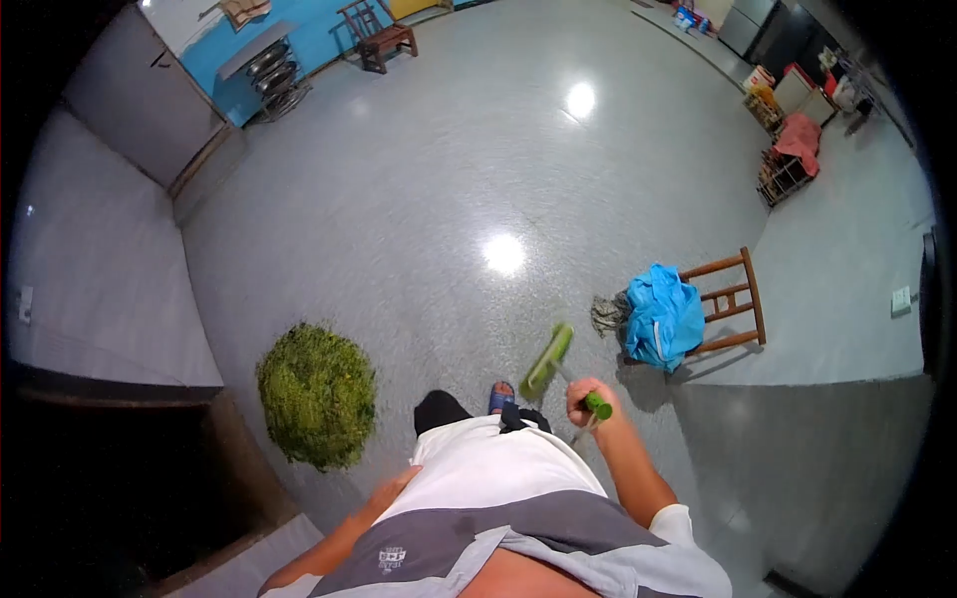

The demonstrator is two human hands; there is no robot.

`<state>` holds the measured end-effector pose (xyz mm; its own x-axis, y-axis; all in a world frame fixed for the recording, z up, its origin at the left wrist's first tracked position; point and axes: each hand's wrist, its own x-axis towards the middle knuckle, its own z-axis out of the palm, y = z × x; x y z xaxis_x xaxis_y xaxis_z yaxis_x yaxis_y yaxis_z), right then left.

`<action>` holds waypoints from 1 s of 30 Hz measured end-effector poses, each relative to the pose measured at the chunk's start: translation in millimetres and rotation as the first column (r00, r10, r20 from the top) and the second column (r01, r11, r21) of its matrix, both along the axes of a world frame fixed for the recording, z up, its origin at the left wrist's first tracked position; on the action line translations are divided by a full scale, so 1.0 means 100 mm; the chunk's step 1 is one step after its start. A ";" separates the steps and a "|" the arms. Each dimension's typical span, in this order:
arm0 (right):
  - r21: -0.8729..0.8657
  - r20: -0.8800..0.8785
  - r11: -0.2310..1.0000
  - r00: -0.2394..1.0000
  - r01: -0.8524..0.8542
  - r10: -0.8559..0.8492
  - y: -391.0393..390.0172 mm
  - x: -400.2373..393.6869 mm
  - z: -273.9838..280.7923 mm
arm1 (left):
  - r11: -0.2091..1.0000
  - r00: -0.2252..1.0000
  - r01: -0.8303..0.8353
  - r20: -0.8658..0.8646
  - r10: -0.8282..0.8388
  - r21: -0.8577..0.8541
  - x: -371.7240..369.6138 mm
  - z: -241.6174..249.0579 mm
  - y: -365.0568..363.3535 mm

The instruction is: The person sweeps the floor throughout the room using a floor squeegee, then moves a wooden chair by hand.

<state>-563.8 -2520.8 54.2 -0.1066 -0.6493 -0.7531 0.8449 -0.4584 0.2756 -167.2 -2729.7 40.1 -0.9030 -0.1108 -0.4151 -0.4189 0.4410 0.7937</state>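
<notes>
My right hand (588,399) is wrapped round the upper end of the pole of a green broom (548,361). The broom's long head rests at the floor ahead of my feet, and its green grip end sticks up out of my fist. At my left hip, my left hand (401,482) lies against the white shirt (498,458), its fingers mostly hidden. A round pile of green plant bits (317,397) is heaped on the floor to my left. One foot in a blue sandal (500,397) shows just below the broom head.
A wooden chair (733,299) with a blue cloth (663,317) on it stands to the right. Another wooden chair (381,38) is by the far blue wall. A rack with a red cloth (799,143) stands along the right wall. A dark doorway (120,478) lies at lower left.
</notes>
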 end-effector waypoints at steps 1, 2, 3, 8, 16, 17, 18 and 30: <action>0.168 -0.312 0.948 0.898 -0.270 0.311 -0.03 0.07 0.13 | 1.000 1.000 -0.014 -0.006 0.014 0.014 0.01 0.04 0.04; 0.173 -0.305 0.941 0.893 -0.291 0.332 -0.13 0.09 0.15 | 0.999 0.999 -0.032 -0.017 0.033 0.028 0.02 0.07 0.07; 0.229 -0.216 0.922 0.907 -0.312 0.361 -0.23 0.14 0.16 | 0.998 0.999 -0.044 -0.025 0.045 0.036 0.03 0.10 0.10; 0.309 -0.071 0.888 0.923 -0.339 0.377 -0.87 0.40 0.01 | 0.994 0.994 -0.088 -0.062 0.092 0.065 0.07 0.20 0.11; 0.073 -0.192 0.865 0.844 -0.496 0.501 -1.88 0.29 -0.36 | 0.979 0.980 -0.173 -0.077 0.182 0.111 0.32 0.32 -0.03; 0.070 -0.188 0.858 0.838 -0.508 0.512 -1.99 0.25 -0.39 | 0.976 0.978 -0.183 -0.079 0.192 0.116 0.36 0.33 -0.06; -0.044 -0.042 0.895 0.895 -0.445 0.443 -2.09 0.20 -0.42 | 0.974 0.977 -0.191 -0.076 0.201 0.121 0.39 0.35 -0.09; 0.032 -0.180 0.618 0.604 -0.785 0.776 -2.33 0.72 0.08 | 0.970 0.956 -0.188 -0.196 0.217 0.157 0.43 0.43 -0.58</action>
<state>-491.7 -2753.5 62.6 0.3432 -0.5763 -0.7416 0.9077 0.4065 0.1042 -124.0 -2787.8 83.6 -0.9358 -0.2563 -0.2420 -0.3055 0.2469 0.9196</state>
